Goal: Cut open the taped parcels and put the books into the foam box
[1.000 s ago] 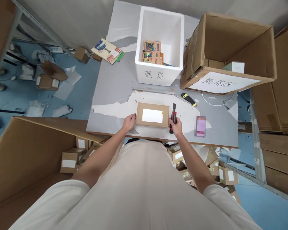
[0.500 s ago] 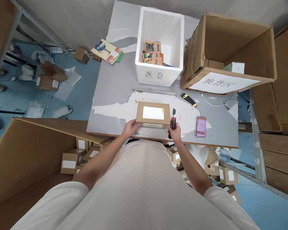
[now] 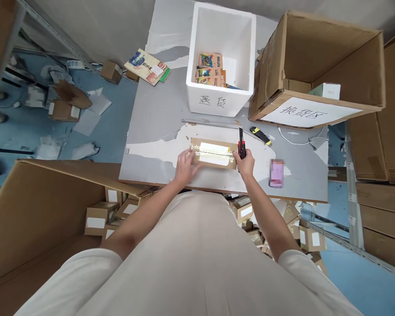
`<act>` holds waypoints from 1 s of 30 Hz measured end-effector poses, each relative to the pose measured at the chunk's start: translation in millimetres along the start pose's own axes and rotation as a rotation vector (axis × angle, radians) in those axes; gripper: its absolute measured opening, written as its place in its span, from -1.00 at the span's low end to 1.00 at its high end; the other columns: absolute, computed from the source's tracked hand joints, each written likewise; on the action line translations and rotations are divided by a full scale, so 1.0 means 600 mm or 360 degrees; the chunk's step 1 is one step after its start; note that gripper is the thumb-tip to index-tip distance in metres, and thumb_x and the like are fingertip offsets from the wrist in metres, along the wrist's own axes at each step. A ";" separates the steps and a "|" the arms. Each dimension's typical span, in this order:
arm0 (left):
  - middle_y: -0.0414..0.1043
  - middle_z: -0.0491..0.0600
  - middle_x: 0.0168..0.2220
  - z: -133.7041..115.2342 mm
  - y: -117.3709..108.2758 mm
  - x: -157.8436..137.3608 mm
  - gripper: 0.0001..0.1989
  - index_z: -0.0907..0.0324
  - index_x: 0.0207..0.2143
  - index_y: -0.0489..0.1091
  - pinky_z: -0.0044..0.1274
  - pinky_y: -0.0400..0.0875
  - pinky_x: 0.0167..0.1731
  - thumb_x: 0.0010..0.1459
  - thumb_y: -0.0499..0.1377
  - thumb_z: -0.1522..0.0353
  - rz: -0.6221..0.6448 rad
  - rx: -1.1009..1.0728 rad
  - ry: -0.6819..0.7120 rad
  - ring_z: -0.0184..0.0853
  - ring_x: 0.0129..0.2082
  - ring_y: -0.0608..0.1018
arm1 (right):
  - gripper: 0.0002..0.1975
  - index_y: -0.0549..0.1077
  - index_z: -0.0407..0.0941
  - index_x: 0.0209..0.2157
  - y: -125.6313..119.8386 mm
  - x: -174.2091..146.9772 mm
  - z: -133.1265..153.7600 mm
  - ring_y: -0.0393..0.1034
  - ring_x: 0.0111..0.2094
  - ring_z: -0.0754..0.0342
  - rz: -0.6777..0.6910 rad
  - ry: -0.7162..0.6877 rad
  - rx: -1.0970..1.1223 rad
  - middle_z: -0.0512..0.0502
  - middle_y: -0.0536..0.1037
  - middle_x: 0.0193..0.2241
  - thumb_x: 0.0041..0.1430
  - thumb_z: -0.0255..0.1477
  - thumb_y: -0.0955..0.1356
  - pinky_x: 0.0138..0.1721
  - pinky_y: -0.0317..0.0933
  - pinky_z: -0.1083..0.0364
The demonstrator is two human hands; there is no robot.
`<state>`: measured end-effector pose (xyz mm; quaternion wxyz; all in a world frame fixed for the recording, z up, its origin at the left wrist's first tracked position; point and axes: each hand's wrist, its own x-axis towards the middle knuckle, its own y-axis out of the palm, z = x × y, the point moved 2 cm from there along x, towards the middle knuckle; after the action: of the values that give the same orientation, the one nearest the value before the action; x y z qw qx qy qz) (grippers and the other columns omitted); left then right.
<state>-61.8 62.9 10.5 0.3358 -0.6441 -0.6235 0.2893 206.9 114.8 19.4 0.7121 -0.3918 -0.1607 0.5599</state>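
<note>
A small cardboard box (image 3: 213, 162) lies on the table in front of me. Its upward face shows a taped seam, with a white label across it. At the left end of this box is my left hand (image 3: 184, 169), fingers at the end and thumb along the near edge, slightly blurred. My right hand (image 3: 245, 164) is closed around a red and black utility knife (image 3: 241, 147), blade pointing away from me. Fingers of that same hand also touch the box's right end.
Behind the box stand a white foam box (image 3: 220, 98) with several packets inside and a large open carton (image 3: 270, 70). A yellow-black cutter (image 3: 260, 136) and a phone (image 3: 277, 173) lie to the right. Booklets (image 3: 146, 66) sit back left; a big carton (image 3: 52, 197) stands at my left.
The cardboard box has been turned, so its taped seam now faces up. Both hands have moved slightly away from me, the right one with the utility knife.
</note>
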 end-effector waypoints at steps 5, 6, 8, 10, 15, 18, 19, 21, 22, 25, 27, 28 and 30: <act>0.42 0.10 0.09 -0.011 0.040 -0.010 -0.66 0.15 0.05 0.37 -0.22 0.25 0.16 0.31 -0.08 0.42 0.0122 0.0137 0.0608 -0.20 0.21 0.34 | -0.57 0.39 -0.14 -0.12 -0.014 0.009 0.019 0.39 -0.25 -0.11 0.0046 -0.0204 -0.0208 -0.19 0.53 -0.28 0.16 -0.10 0.25 -0.22 0.24 -0.01; 0.43 0.11 0.08 -0.008 0.045 -0.006 -0.64 0.16 0.05 0.37 -0.23 0.27 0.14 0.31 -0.10 0.45 0.0089 0.0159 0.0615 -0.21 0.20 0.35 | -0.57 0.38 -0.16 -0.08 -0.022 0.009 0.029 0.39 -0.21 -0.12 0.0043 -0.0326 -0.0254 -0.22 0.53 -0.23 0.21 -0.13 0.21 -0.20 0.24 -0.02; 0.45 0.10 0.06 -0.004 0.051 0.003 -0.62 0.16 0.04 0.38 -0.24 0.30 0.12 0.31 -0.12 0.50 0.0062 0.0181 0.0626 -0.21 0.19 0.37 | -0.56 0.34 -0.17 0.04 -0.037 0.006 0.058 0.36 -0.10 -0.12 0.0147 -0.0672 -0.0355 -0.27 0.49 -0.10 0.27 -0.22 0.15 -0.16 0.24 -0.02; 0.46 0.09 0.04 -0.001 0.054 0.009 -0.62 0.16 0.02 0.39 -0.24 0.32 0.10 0.31 -0.12 0.50 0.0056 0.0181 0.0632 -0.22 0.17 0.39 | -0.54 0.24 -0.13 0.17 -0.042 -0.002 0.093 0.35 -0.04 -0.10 0.0456 -0.1063 -0.0528 -0.25 0.44 0.00 0.30 -0.29 0.13 -0.19 0.24 0.02; 0.47 0.10 0.03 -0.001 0.054 0.011 -0.62 0.17 0.00 0.41 -0.23 0.33 0.09 0.30 -0.11 0.51 0.0049 0.0169 0.0630 -0.21 0.16 0.40 | -0.42 -0.03 0.14 0.33 -0.017 -0.009 0.161 0.41 -0.20 -0.01 0.1094 -0.1563 -0.1233 -0.13 0.46 -0.05 0.32 -0.46 0.11 -0.38 0.15 0.13; 0.48 0.09 0.02 -0.001 0.056 0.011 -0.63 0.18 -0.01 0.42 -0.25 0.34 0.09 0.31 -0.11 0.50 0.0029 0.0177 0.0644 -0.21 0.16 0.40 | -0.34 -0.11 0.18 0.34 0.004 -0.002 0.176 0.42 -0.25 -0.01 0.1154 -0.1646 -0.1475 -0.14 0.45 -0.07 0.29 -0.53 0.13 -0.40 0.11 0.13; 0.48 0.09 0.02 -0.001 0.056 0.011 -0.64 0.18 -0.01 0.42 -0.26 0.34 0.09 0.31 -0.10 0.50 0.0020 0.0171 0.0644 -0.22 0.16 0.40 | -0.33 -0.13 0.17 0.35 0.010 -0.001 0.178 0.42 -0.25 -0.01 0.1156 -0.1664 -0.1524 -0.16 0.44 -0.06 0.28 -0.53 0.13 -0.40 0.10 0.12; 0.48 0.09 0.03 0.001 0.057 0.012 -0.64 0.18 -0.01 0.42 -0.27 0.34 0.09 0.31 -0.10 0.50 0.0002 0.0145 0.0641 -0.23 0.16 0.40 | -0.32 -0.17 0.16 0.35 0.017 0.000 0.181 0.43 -0.24 -0.03 0.1138 -0.1677 -0.1604 -0.18 0.42 -0.04 0.29 -0.54 0.11 -0.39 0.11 0.11; 0.48 0.09 0.03 0.002 0.058 0.012 -0.64 0.19 -0.01 0.42 -0.27 0.34 0.09 0.30 -0.09 0.51 -0.0006 0.0133 0.0641 -0.23 0.16 0.40 | -0.32 -0.18 0.16 0.35 0.019 -0.001 0.182 0.43 -0.23 -0.04 0.1122 -0.1676 -0.1638 -0.19 0.41 -0.02 0.29 -0.55 0.11 -0.38 0.12 0.10; 0.48 0.10 0.03 0.005 0.061 0.013 -0.65 0.19 -0.02 0.42 -0.26 0.35 0.08 0.30 -0.09 0.51 -0.0013 0.0110 0.0630 -0.22 0.16 0.41 | -0.33 -0.18 0.16 0.35 0.019 -0.009 0.187 0.42 -0.18 -0.06 0.1085 -0.1674 -0.1714 -0.23 0.39 0.02 0.30 -0.55 0.09 -0.34 0.15 0.08; 0.48 0.11 0.03 0.007 0.063 0.013 -0.65 0.18 -0.02 0.42 -0.26 0.35 0.07 0.30 -0.08 0.51 0.0006 0.0093 0.0617 -0.22 0.16 0.41 | -0.34 -0.20 0.16 0.35 0.017 -0.014 0.187 0.41 -0.15 -0.09 0.1079 -0.1680 -0.1753 -0.25 0.38 0.03 0.30 -0.55 0.08 -0.33 0.17 0.07; 0.47 0.11 0.03 0.007 0.064 0.012 -0.65 0.18 -0.02 0.42 -0.25 0.35 0.08 0.30 -0.08 0.51 0.0018 0.0086 0.0613 -0.22 0.16 0.41 | -0.34 -0.20 0.15 0.35 0.016 -0.015 0.187 0.41 -0.14 -0.09 0.1081 -0.1679 -0.1774 -0.25 0.38 0.03 0.30 -0.55 0.07 -0.33 0.17 0.07; 0.47 0.11 0.03 0.006 0.065 0.012 -0.64 0.18 -0.01 0.42 -0.25 0.35 0.08 0.30 -0.09 0.51 0.0039 0.0086 0.0619 -0.22 0.15 0.41 | -0.34 -0.18 0.13 0.35 0.014 -0.015 0.185 0.42 -0.15 -0.09 0.1091 -0.1660 -0.1825 -0.27 0.39 0.02 0.29 -0.57 0.05 -0.33 0.17 0.07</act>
<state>-40.4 70.2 -22.2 0.4635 -0.6862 -0.5309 0.1802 124.6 148.6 86.3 0.0288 -0.4108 -0.6001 0.6858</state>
